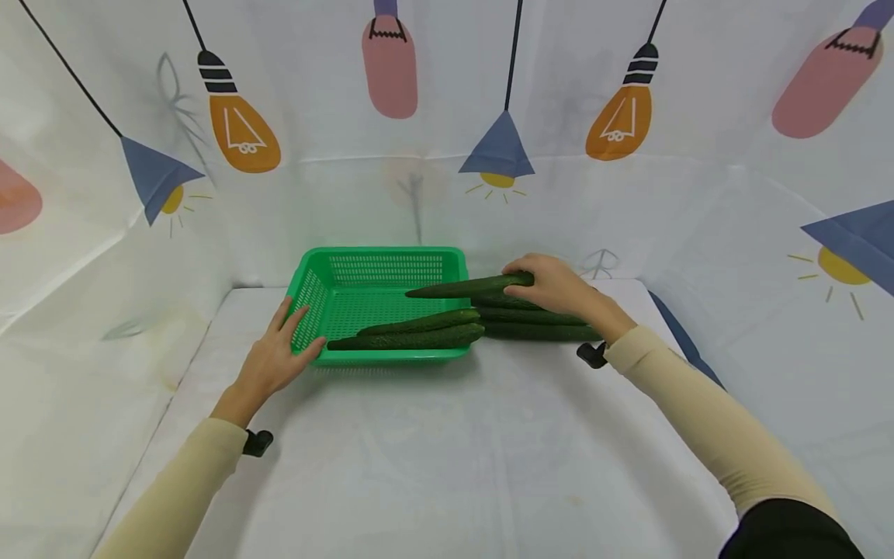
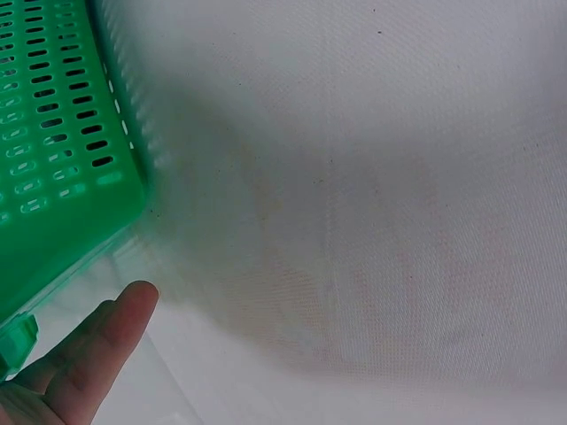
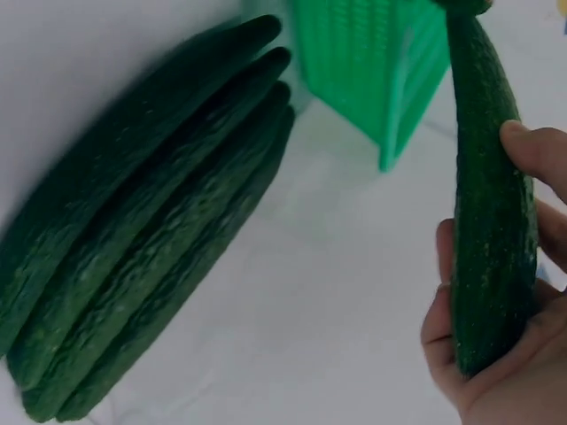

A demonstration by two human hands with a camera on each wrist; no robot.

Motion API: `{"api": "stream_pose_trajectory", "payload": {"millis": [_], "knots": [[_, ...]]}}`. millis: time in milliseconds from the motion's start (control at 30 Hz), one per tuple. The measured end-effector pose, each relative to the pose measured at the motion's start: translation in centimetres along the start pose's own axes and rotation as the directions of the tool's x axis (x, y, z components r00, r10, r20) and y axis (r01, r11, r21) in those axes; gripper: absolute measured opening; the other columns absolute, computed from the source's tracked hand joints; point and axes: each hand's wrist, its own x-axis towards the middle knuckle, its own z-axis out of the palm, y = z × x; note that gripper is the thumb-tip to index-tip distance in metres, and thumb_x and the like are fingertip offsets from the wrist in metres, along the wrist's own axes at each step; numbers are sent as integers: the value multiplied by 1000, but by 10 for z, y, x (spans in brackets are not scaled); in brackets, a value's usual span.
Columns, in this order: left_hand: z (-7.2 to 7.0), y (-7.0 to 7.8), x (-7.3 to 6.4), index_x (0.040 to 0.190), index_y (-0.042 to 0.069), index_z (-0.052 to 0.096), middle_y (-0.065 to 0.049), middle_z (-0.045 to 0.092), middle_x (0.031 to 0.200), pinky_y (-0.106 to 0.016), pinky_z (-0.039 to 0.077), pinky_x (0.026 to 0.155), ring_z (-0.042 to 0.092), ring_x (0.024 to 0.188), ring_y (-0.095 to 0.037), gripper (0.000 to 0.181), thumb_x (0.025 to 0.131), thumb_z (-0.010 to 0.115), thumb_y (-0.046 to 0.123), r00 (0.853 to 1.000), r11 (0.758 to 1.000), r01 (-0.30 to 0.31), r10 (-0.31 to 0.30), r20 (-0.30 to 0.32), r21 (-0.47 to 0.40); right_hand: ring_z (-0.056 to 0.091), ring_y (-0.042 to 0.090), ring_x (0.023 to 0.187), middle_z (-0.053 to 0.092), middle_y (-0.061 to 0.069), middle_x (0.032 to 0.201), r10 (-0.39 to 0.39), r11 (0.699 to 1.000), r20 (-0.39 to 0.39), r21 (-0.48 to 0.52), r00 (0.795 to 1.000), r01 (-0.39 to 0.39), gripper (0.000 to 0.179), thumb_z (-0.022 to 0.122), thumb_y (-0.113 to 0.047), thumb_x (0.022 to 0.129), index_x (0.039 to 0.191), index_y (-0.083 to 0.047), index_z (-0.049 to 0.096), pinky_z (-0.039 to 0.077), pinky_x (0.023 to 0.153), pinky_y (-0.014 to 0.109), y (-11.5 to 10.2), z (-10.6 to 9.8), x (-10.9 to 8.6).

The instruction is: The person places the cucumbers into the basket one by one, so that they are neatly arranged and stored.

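Observation:
A dark green cucumber (image 3: 492,204) is gripped near one end by my right hand (image 1: 552,286), thumb on one side and fingers on the other. Its far end reaches over the right rim of a green plastic basket (image 1: 391,251). Two cucumbers (image 1: 419,339) lie along the basket's front side, their right ends at its right rim. My left hand (image 1: 271,359) rests at the basket's front left corner with fingers spread and fairly straight. In the left wrist view, its fingers (image 2: 106,350) show beside the basket wall.
Several more cucumbers (image 3: 151,212) lie side by side on the white tabletop (image 1: 447,466), right of the basket and under my right hand. A white printed cloth (image 1: 433,202) with lamp drawings hangs behind and around the table.

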Motion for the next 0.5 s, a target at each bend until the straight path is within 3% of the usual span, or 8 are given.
{"api": "stream_pose_trajectory", "payload": {"millis": [200, 500], "knots": [[-1, 0, -1, 161, 10, 32, -16, 10, 173, -53, 52, 61, 68, 88, -55, 81, 100, 55, 58, 1000, 1000, 4, -5, -2, -6, 65, 33, 121, 70, 14, 130, -19, 999, 59, -25, 998, 21, 40, 71, -27, 99, 132, -4, 69, 52, 101, 50, -22, 5, 17], [-3, 2, -1, 162, 9, 30, -17, 8, 173, -62, 53, 71, 65, 101, -59, 81, 101, 52, 58, 1000, 1000, 4, -4, 15, -7, 69, 29, 114, 73, 13, 126, -38, 999, 96, -22, 995, 40, 36, 71, -24, 99, 128, -4, 71, 55, 98, 46, -42, 30, 36]]}}
